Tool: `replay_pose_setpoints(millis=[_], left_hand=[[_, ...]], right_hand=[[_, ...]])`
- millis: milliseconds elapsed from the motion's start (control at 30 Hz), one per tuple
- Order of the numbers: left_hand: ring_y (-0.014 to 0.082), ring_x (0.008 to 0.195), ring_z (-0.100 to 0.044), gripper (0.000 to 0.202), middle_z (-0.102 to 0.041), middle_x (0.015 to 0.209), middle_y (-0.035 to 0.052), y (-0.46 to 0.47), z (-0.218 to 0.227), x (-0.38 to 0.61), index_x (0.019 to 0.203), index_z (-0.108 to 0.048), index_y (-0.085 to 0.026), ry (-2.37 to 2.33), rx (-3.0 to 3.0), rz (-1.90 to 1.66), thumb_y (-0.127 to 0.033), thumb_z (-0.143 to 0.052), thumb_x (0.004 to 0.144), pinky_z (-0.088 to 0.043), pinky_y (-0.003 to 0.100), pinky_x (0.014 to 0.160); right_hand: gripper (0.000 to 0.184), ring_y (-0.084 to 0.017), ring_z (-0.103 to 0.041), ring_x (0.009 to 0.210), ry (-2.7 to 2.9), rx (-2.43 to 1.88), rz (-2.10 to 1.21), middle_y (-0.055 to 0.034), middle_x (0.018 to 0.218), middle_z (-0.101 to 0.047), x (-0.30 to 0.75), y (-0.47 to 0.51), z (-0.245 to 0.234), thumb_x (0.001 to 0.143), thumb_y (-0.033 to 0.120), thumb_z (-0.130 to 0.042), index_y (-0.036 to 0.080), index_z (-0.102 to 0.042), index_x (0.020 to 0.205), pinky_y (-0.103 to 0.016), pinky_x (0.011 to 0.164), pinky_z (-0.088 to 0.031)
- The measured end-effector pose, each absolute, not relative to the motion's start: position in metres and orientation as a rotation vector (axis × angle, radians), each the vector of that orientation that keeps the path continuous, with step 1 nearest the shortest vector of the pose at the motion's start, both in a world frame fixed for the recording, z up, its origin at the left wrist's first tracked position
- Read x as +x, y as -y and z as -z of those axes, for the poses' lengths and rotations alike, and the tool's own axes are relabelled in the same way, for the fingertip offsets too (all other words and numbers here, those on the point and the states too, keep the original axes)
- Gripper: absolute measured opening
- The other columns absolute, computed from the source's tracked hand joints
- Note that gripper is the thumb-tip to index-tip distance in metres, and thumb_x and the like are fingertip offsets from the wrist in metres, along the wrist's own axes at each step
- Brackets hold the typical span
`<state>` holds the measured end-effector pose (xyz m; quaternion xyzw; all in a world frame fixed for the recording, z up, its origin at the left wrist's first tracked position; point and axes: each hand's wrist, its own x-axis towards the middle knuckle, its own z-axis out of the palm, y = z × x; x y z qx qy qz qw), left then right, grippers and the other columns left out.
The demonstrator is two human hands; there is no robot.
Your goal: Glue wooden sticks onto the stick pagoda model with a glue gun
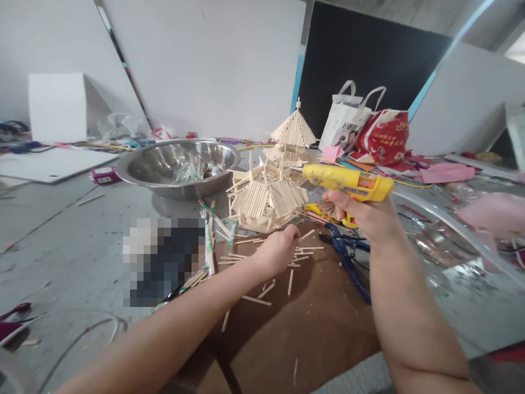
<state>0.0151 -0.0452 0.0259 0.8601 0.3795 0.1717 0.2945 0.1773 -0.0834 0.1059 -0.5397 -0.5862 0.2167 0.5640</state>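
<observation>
Yellow glue gun (346, 182), slatted wooden model (266, 203), slender sticks (291, 282)

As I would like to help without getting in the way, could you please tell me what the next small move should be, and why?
I would probably raise the left hand with its short wooden stick toward the yellow glue gun: the right hand holds the gun up, its nozzle pointing toward the front wooden-stick pavilion, while the stick is lower down.
</observation>
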Motion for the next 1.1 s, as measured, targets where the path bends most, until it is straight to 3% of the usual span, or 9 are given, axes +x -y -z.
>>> replay_pose_setpoints(millis=[67, 133, 233, 333, 433, 700, 800, 933, 1100], left_hand=[[0.0074, 0.044, -0.041, 0.016, -0.044, 0.052, -0.0029, 0.051, -0.029, 0.005, 0.083, -0.05, -0.015, -0.92, 1.986, -0.591, -0.021, -0.035, 0.08, -0.034, 0.02, 0.044], [0.0053, 0.04, -0.037, 0.017, -0.042, 0.053, -0.005, 0.056, -0.03, -0.003, 0.091, -0.048, -0.016, -0.857, 1.67, -0.636, -0.024, -0.038, 0.079, -0.031, 0.018, 0.039], [0.0047, 0.039, -0.041, 0.026, -0.045, 0.059, -0.0052, 0.063, -0.03, -0.012, 0.101, -0.044, -0.017, -0.768, 1.326, -0.626, -0.025, -0.044, 0.076, -0.034, 0.018, 0.038], [0.0043, 0.038, -0.044, 0.015, -0.047, 0.057, -0.0054, 0.067, -0.031, -0.014, 0.083, -0.048, -0.016, -0.751, 1.195, -0.7, -0.027, -0.05, 0.073, -0.036, 0.018, 0.038], [0.0019, 0.029, -0.035, 0.018, -0.042, 0.047, -0.0081, 0.067, -0.03, -0.012, 0.068, -0.045, -0.016, -0.836, 1.168, -0.871, -0.032, -0.052, 0.072, -0.025, 0.015, 0.029], [0.0003, 0.025, -0.024, 0.021, -0.032, 0.035, -0.0119, 0.051, -0.024, -0.016, 0.066, -0.045, -0.017, -0.932, 1.006, -1.142, -0.035, -0.056, 0.069, -0.017, 0.013, 0.027], [0.0017, 0.027, -0.032, 0.019, -0.041, 0.041, -0.0096, 0.048, -0.022, -0.016, 0.068, -0.046, -0.016, -0.883, 1.007, -1.095, -0.033, -0.057, 0.069, -0.022, 0.014, 0.027], [0.0034, 0.037, -0.046, 0.017, -0.058, 0.063, -0.0021, 0.046, -0.021, -0.017, 0.075, -0.049, -0.015, -0.826, 0.941, -0.991, -0.028, -0.058, 0.069, -0.038, 0.016, 0.035], [0.0033, 0.036, -0.046, 0.014, -0.06, 0.066, 0.0012, 0.037, -0.022, -0.022, 0.068, -0.05, -0.013, -0.849, 0.908, -0.918, -0.025, -0.054, 0.073, -0.039, 0.017, 0.036]], right_hand=[[0.024, -0.008, -0.044, 0.044, 1.379, -1.277, -0.496, 0.0009, 0.062, -0.057, 0.177, 0.082, -0.104, 0.062, 0.042, -0.063, 0.02, -0.058, 0.07, -0.027, 0.046, -0.042], [0.025, -0.009, -0.045, 0.042, 1.375, -1.296, -0.487, 0.0008, 0.062, -0.058, 0.176, 0.08, -0.102, 0.061, 0.043, -0.063, 0.02, -0.058, 0.07, -0.027, 0.044, -0.042], [0.026, -0.009, -0.045, 0.042, 1.369, -1.345, -0.473, 0.0011, 0.057, -0.057, 0.175, 0.08, -0.1, 0.061, 0.043, -0.063, 0.02, -0.059, 0.069, -0.027, 0.044, -0.041], [0.025, -0.01, -0.047, 0.044, 1.388, -1.408, -0.488, 0.0008, 0.056, -0.057, 0.173, 0.082, -0.101, 0.061, 0.043, -0.062, 0.019, -0.059, 0.069, -0.027, 0.045, -0.042], [0.024, -0.011, -0.047, 0.044, 1.397, -1.429, -0.495, 0.0009, 0.055, -0.057, 0.173, 0.083, -0.102, 0.062, 0.043, -0.061, 0.019, -0.059, 0.069, -0.027, 0.045, -0.041], [0.03, -0.011, -0.045, 0.042, 1.323, -1.409, -0.493, 0.0011, 0.054, -0.057, 0.171, 0.079, -0.098, 0.057, 0.046, -0.064, 0.019, -0.058, 0.07, -0.029, 0.047, -0.042], [0.03, -0.011, -0.046, 0.041, 1.333, -1.406, -0.486, 0.001, 0.054, -0.057, 0.172, 0.078, -0.098, 0.056, 0.046, -0.064, 0.019, -0.058, 0.068, -0.029, 0.046, -0.042], [0.028, -0.011, -0.047, 0.043, 1.367, -1.467, -0.487, 0.0007, 0.055, -0.057, 0.173, 0.08, -0.098, 0.059, 0.046, -0.062, 0.019, -0.058, 0.066, -0.03, 0.049, -0.044], [0.031, -0.012, -0.048, 0.044, 1.373, -1.545, -0.462, 0.0015, 0.054, -0.057, 0.174, 0.081, -0.096, 0.059, 0.049, -0.061, 0.019, -0.059, 0.069, -0.031, 0.053, -0.045]])
